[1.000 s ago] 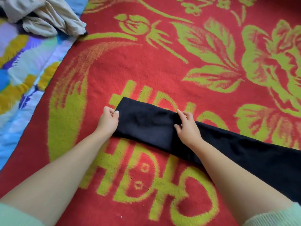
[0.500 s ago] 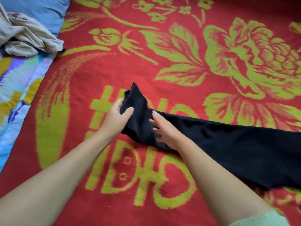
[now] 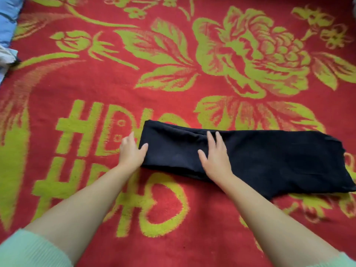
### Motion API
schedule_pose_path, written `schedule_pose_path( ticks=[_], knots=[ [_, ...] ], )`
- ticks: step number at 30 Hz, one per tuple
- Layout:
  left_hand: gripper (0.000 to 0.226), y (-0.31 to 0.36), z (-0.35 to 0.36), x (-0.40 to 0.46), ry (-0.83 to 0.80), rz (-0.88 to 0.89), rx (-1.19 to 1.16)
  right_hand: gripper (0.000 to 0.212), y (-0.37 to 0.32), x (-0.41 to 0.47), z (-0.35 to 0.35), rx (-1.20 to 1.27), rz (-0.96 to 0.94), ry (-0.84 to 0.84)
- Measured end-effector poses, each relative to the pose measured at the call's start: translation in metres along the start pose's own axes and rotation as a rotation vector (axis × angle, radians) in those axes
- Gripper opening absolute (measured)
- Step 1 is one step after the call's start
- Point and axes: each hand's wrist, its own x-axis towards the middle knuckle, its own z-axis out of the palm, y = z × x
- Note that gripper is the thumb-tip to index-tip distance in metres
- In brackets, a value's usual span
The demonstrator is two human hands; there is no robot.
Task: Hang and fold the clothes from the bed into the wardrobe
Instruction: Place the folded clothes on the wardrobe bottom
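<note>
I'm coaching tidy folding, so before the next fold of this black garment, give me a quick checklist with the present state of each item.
1. Black garment lies flat on the red blanket: ok, no big bunches show.
2. Left hand steadies the folded left end, fingers straight at its edge: ok.
3. Right hand lies flat on the middle, fingers straight: ok.
4. Near edges line up: not ok, a lower layer peeks out along the near side.
5. Right end square: not ok, it slants wider toward the near corner.
6. Blanket bare around the garment for another fold: ok.
</note>
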Motion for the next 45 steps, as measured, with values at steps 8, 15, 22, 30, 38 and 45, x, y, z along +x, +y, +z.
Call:
schedule_pose_path(
  ticks=[8,15,22,30,38,45],
  knots=[
    [0.037,-0.003,0.013,-0.001,-0.151,-0.083,-0.359,0.066,0.009,-0.008,0.043,-0.275,-0.172,-0.484],
    [0.065,0.082,-0.003,-0.058,-0.362,0.212,-0.576,0.065,0.017,-0.002,-0.038,0.756,0.122,-0.445],
    [0.058,0.178,0.085,-0.136,-0.695,0.534,-0.240,0.015,0.070,-0.006,-0.120,0.922,0.255,-0.104],
    [0.052,0.142,0.143,-0.091,-0.104,0.138,-0.107,0.060,0.201,0.006,-0.104,0.227,0.382,0.086],
    [0.051,0.127,0.168,-0.072,-0.443,-0.087,-0.482,0.069,0.210,-0.006,-0.051,-0.011,0.117,-0.292],
    [0.039,0.211,0.147,-0.122,-0.425,0.117,-0.620,0.052,0.224,-0.007,-0.111,0.937,0.391,-0.269]
  ],
)
